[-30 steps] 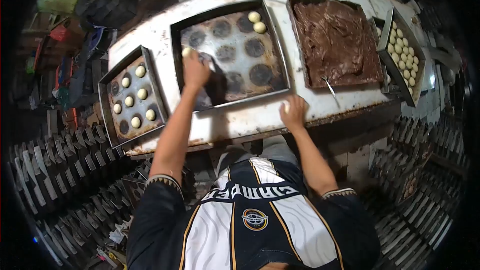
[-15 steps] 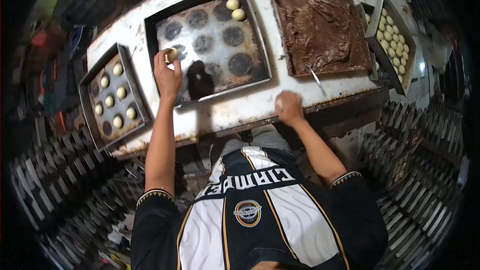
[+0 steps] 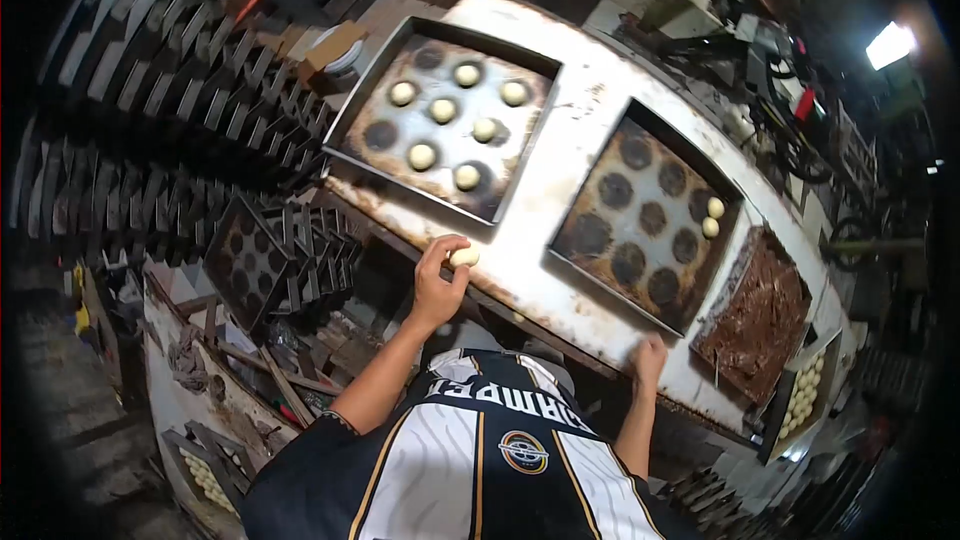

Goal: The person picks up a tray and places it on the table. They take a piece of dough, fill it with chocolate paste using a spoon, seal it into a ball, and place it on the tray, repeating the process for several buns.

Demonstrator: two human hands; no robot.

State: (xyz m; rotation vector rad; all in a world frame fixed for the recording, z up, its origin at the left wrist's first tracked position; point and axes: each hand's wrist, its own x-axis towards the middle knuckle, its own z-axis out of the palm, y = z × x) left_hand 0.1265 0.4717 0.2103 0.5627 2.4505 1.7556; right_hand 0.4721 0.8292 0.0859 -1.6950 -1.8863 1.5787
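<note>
My left hand (image 3: 441, 280) holds a pale dough ball (image 3: 464, 256) between thumb and fingers, over the table's front edge. Behind it lies a square metal tray (image 3: 400, 180) with several spaced dough balls, one of them (image 3: 442, 110) near the middle. My right hand (image 3: 648, 362) is closed at the table edge, by the near corner of a second tray (image 3: 652, 217); whether it holds anything is hidden. That tray has two dough balls (image 3: 713, 218) touching at its right side.
To the right are a pan of brown paste (image 3: 757, 320) with a utensil handle and a box of dough balls (image 3: 802, 392). Stacked metal trays (image 3: 170, 70) stand at the left. Another box of dough balls (image 3: 205, 475) sits at lower left.
The view has turned to the left. My left hand has moved with its dough ball from over the middle tray to the table's front edge. My right hand remains closed near the edge.
</note>
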